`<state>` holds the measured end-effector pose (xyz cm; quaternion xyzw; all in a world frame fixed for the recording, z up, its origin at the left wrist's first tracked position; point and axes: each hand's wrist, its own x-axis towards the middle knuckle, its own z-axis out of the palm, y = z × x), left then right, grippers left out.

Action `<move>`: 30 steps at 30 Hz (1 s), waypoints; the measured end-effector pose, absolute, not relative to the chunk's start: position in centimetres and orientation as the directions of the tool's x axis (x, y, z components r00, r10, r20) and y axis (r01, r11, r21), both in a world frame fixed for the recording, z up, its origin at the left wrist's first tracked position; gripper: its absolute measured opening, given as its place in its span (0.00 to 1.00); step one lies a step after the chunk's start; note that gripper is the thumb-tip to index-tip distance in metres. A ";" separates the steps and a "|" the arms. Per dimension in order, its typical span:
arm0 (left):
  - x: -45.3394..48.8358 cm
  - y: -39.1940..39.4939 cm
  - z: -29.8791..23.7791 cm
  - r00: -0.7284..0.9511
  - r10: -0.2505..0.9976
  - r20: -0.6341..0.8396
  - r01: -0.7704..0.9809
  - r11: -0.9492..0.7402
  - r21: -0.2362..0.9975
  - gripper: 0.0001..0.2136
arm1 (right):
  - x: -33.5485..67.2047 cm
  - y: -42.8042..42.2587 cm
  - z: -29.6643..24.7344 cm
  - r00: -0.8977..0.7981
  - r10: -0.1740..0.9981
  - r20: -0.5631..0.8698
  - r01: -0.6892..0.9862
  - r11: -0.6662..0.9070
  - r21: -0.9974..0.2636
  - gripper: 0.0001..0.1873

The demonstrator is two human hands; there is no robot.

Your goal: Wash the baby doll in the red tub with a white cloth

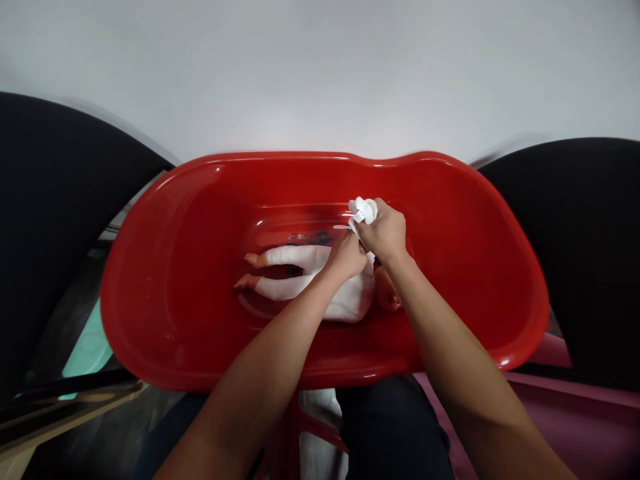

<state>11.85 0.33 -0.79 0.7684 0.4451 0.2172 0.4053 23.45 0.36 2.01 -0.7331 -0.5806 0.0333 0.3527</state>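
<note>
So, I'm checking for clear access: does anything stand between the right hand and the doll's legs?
Yes: the left hand lies between the right hand, which holds bunched white fabric, and the doll's legs. No other obstacle is visible there.

Indoors, whether home or training room unclear: a red baby bathtub (165, 287) with a doll (350, 300), a pale wall (320, 80).
</note>
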 end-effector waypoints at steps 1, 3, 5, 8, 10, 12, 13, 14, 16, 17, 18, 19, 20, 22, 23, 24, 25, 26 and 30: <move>11.9 0.3 -0.8 0.512 0.859 -0.017 0.508 -0.287 0.812 0.09 | 23.4 0.4 2.0 0.338 0.869 0.362 0.834 -0.099 -0.542 0.17; 11.8 0.3 -0.9 0.508 0.861 -0.012 0.516 -0.293 0.805 0.09 | 23.4 0.3 2.0 0.348 0.862 0.369 0.846 -0.118 -0.521 0.16; 11.8 0.3 -0.8 0.501 0.865 -0.023 0.531 -0.286 0.798 0.09 | 23.4 0.2 1.9 0.335 0.866 0.372 0.854 -0.112 -0.509 0.15; 11.7 0.3 -0.8 0.494 0.869 -0.018 0.520 -0.279 0.807 0.11 | 23.5 0.0 2.1 0.298 0.889 0.347 0.864 -0.096 -0.494 0.15; 11.6 0.4 -0.8 0.496 0.869 -0.001 0.500 -0.284 0.818 0.11 | 23.6 0.0 2.2 0.271 0.902 0.336 0.871 -0.081 -0.484 0.14; 11.6 0.5 -0.9 0.495 0.869 0.016 0.484 -0.291 0.825 0.12 | 23.7 0.0 2.3 0.212 0.915 0.344 0.883 -0.029 -0.469 0.13; 11.6 0.6 -0.9 0.492 0.870 0.018 0.481 -0.289 0.828 0.12 | 23.8 0.1 2.3 0.171 0.920 0.352 0.888 0.011 -0.460 0.12; 11.5 0.6 -1.0 0.487 0.873 0.016 0.479 -0.283 0.831 0.12 | 23.9 0.2 2.2 0.127 0.924 0.360 0.890 0.054 -0.453 0.12; 11.5 0.7 -1.1 0.477 0.879 -0.007 0.477 -0.252 0.842 0.11 | 24.0 0.2 2.2 0.080 0.926 0.368 0.883 0.105 -0.457 0.11; 11.5 0.7 -1.1 0.471 0.882 -0.020 0.475 -0.235 0.848 0.10 | 23.9 0.2 2.1 0.091 0.927 0.364 0.878 0.098 -0.469 0.11; 11.5 0.7 -1.2 0.466 0.885 -0.027 0.469 -0.220 0.856 0.10 | 23.9 0.2 2.1 0.123 0.927 0.354 0.871 0.070 -0.486 0.12; 11.5 0.7 -1.2 0.461 0.887 -0.031 0.462 -0.210 0.862 0.10 | 23.8 0.2 2.1 0.170 0.925 0.340 0.863 0.026 -0.505 0.13; 11.5 0.7 -1.2 0.455 0.890 -0.035 0.460 -0.201 0.865 0.10 | 23.7 0.2 2.0 0.222 0.920 0.321 0.853 -0.024 -0.522 0.13; 11.5 0.7 -1.2 0.447 0.894 -0.041 0.465 -0.192 0.864 0.12 | 23.6 0.1 2.0 0.300 0.909 0.290 0.832 -0.101 -0.545 0.14; 11.5 0.7 -1.2 0.446 0.894 -0.043 0.469 -0.193 0.862 0.13 | 23.6 0.1 2.0 0.315 0.907 0.281 0.826 -0.116 -0.552 0.13; 11.5 0.7 -1.2 0.446 0.894 -0.042 0.474 -0.197 0.858 0.13 | 23.6 0.2 1.9 0.315 0.908 0.278 0.823 -0.115 -0.556 0.13; 11.5 0.7 -1.2 0.446 0.894 -0.037 0.477 -0.203 0.855 0.14 | 23.6 0.2 1.9 0.302 0.912 0.278 0.825 -0.104 -0.556 0.12; 11.5 0.7 -1.2 0.446 0.895 -0.031 0.480 -0.210 0.852 0.14 | 23.6 0.3 1.9 0.280 0.918 0.282 0.831 -0.085 -0.550 0.12; 11.5 0.7 -1.1 0.435 0.899 -0.041 0.485 -0.195 0.853 0.12 | 23.9 0.5 1.8 0.169 0.937 0.304 0.868 0.005 -0.497 0.08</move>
